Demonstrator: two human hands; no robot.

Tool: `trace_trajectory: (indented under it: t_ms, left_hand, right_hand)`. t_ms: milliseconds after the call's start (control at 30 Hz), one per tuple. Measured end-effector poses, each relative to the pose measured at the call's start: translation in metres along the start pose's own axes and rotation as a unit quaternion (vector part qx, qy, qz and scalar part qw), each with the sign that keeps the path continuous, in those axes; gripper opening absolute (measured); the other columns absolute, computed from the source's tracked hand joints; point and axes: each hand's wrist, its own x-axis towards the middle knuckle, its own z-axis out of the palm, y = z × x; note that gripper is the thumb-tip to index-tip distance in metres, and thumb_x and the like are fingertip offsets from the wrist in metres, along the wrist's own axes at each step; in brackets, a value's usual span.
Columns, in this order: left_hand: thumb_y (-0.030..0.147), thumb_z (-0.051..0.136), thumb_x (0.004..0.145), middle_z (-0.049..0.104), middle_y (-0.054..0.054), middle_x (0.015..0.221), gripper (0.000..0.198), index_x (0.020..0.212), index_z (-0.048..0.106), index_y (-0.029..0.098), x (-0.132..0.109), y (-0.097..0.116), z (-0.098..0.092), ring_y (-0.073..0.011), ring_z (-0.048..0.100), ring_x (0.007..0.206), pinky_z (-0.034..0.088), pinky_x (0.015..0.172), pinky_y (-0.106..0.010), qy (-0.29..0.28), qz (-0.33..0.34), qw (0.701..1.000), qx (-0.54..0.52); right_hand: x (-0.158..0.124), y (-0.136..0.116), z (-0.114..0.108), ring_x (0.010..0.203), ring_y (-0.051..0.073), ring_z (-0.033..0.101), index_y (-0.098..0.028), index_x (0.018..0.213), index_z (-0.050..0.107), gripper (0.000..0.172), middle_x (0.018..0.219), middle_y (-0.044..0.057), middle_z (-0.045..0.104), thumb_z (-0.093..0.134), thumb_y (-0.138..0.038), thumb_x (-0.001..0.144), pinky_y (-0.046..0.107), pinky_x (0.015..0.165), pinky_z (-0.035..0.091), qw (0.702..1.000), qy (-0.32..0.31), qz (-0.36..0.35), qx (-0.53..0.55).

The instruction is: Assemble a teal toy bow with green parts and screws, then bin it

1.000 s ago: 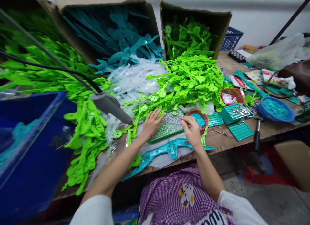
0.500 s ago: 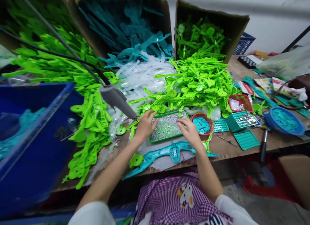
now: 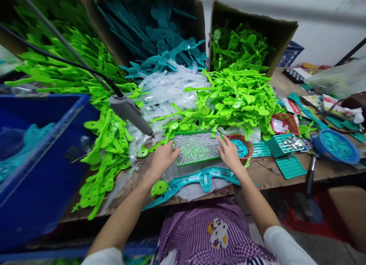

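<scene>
A green-rimmed shallow tray [image 3: 197,163] lies between my hands, filled with tiny silvery pieces too small to make out singly. My left hand [image 3: 163,158] grips its left end, the thumb over the rim and the fingers partly hidden outside. At the opposite end, my right hand [image 3: 231,155] is closed around the edge. Just in front of the tray, a curved translucent teal plastic part [image 3: 184,182] rests on a white cloth. Beside it on the left sits a round green plastic piece [image 3: 160,187].
A grey electric screwdriver [image 3: 131,114] hangs left of the tray. Green plastic parts [image 3: 243,91] are heaped behind. A blue bin [image 3: 65,118] stands left. On the right are a red basket of teal pieces [image 3: 250,152], a blue bowl [image 3: 351,155] and a hammer [image 3: 311,173].
My hands have moved outward from above the tray to its two ends and closed on them. The tray sits slightly farther left, and the camera view has shifted a little.
</scene>
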Motion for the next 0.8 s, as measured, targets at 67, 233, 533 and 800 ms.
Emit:
trace_trajectory:
  t_ms: [67,233,533,800]
  left_hand:
    - [0.03,0.041,0.088,0.069,-0.007,0.075,0.031,0.102,0.064,0.014,-0.004,0.013,-0.018,-0.0249,0.066,0.08,0.043,0.071,-0.03,0.031,0.009,0.999,0.028]
    - [0.027,0.042,0.088,0.068,-0.012,0.077,0.03,0.097,0.065,0.011,-0.002,0.054,-0.058,-0.0295,0.066,0.081,0.045,0.071,-0.034,0.019,0.019,0.994,0.108]
    - [0.026,0.043,0.088,0.068,-0.013,0.082,0.029,0.098,0.065,0.011,0.008,0.069,-0.073,-0.0306,0.066,0.088,0.047,0.078,-0.037,0.017,0.03,0.993,0.115]
    - [0.027,0.042,0.088,0.068,-0.011,0.078,0.03,0.102,0.064,0.012,-0.001,0.057,-0.068,-0.0278,0.066,0.083,0.046,0.074,-0.034,0.011,0.023,0.994,0.103]
  right_hand:
    - [0.0,0.004,-0.001,0.136,0.027,0.045,-0.02,0.144,0.047,0.047,0.15,0.015,0.045,0.038,-0.032,0.099,0.047,0.11,0.037,1.0,0.008,0.019,0.009]
    - [0.006,0.003,-0.001,0.142,0.027,0.039,-0.019,0.147,0.041,0.05,0.151,0.014,0.045,0.035,-0.032,0.099,0.055,0.117,0.021,0.994,-0.051,0.091,0.003]
    - [0.007,-0.003,-0.005,0.142,0.027,0.039,-0.015,0.149,0.036,0.051,0.146,0.019,0.05,0.036,-0.029,0.1,0.061,0.116,0.015,0.99,-0.096,0.093,-0.039]
    - [0.003,-0.004,-0.001,0.145,0.027,0.034,-0.021,0.144,0.044,0.045,0.141,0.011,0.058,0.035,-0.027,0.101,0.067,0.114,0.013,0.992,-0.092,0.083,-0.03]
